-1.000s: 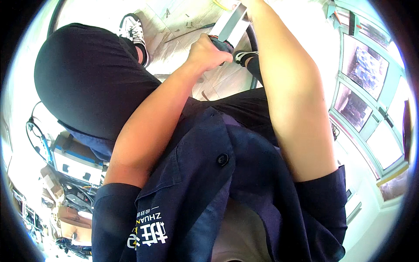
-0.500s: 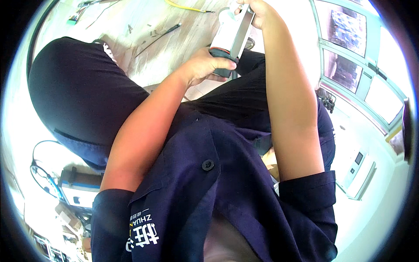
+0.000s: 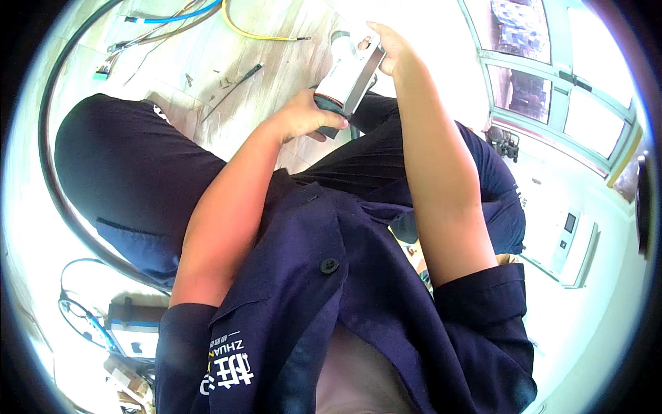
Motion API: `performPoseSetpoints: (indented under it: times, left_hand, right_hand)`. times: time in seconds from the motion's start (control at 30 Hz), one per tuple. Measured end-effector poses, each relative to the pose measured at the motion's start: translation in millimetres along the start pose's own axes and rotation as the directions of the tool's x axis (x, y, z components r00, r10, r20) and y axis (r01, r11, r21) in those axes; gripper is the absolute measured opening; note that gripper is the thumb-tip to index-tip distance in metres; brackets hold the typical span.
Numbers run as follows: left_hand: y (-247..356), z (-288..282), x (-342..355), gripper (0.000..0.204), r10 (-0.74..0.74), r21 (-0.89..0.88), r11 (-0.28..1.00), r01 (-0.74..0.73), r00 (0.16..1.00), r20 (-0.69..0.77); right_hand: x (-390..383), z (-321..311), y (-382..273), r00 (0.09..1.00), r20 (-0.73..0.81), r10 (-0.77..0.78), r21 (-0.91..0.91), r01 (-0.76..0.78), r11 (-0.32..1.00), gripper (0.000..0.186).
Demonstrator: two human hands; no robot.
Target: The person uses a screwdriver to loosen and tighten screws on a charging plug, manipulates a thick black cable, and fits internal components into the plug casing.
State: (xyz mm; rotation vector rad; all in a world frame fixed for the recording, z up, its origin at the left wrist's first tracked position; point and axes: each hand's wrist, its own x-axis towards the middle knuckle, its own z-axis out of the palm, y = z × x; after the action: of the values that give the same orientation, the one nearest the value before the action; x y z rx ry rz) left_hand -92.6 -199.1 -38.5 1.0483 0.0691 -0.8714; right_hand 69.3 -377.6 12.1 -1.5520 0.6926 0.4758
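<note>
A white device [image 3: 338,78] has a rounded housing, a flat plate with a hole, and a dark grey end with an orange line. It is held tilted above my crossed legs. My left hand [image 3: 301,119] is closed around the dark end, its thumb along the near side. At the far right edge of the plate is my right hand [image 3: 396,50], one digit stretched along the top corner and the other fingers partly hidden. Where that hand presses on the back cannot be seen.
A thick black cable [image 3: 49,155] curves around my left leg. Yellow [image 3: 258,34] and blue [image 3: 176,15] wires, a thin dark rod [image 3: 234,91] and small screw-like pieces lie on the wood-look floor. A white box [image 3: 562,238] stands at right, near a glazed door.
My view has shifted, so more wires and the black cable show. The device now sits slightly lower and further left in view. My right fingers have moved off the plate's hole toward its top corner.
</note>
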Motion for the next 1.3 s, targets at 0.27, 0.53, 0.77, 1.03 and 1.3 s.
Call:
performPoseSetpoints:
  times: [0.27, 0.53, 0.77, 1.03, 1.3]
  left_hand:
    - [4.2, -5.3, 10.4, 0.068, 0.065, 0.140, 0.988, -0.072, 0.997, 0.053]
    - [-20.6, 11.0, 39.2, 0.056, 0.061, 0.116, 0.992, -0.058, 0.998, -0.027]
    - [-21.2, 2.4, 40.5, 0.050, -0.003, -0.195, 0.981, -0.023, 0.991, -0.133]
    - [-34.6, -46.5, 21.7, 0.044, -0.111, -0.305, 0.949, 0.074, 0.988, -0.105]
    - [-23.4, -51.4, 10.0, 0.051, -0.131, -0.320, 0.944, 0.083, 0.982, -0.134]
  right_hand:
    - [-31.1, -21.8, -0.1, 0.997, -0.056, -0.047, 0.162, 0.055, 0.985, 0.011]
    - [-13.8, -16.9, -27.8, 0.994, -0.078, 0.082, -0.300, -0.101, 0.949, 0.009]
    - [69.0, 39.7, -22.8, 0.988, -0.143, 0.063, -0.869, -0.156, 0.469, 0.024]
    - [112.7, 78.2, 17.4, 0.986, -0.140, 0.086, -0.755, -0.163, 0.635, 0.025]
    - [100.3, 104.1, 13.8, 0.948, -0.221, 0.230, -0.506, -0.313, 0.804, 0.013]
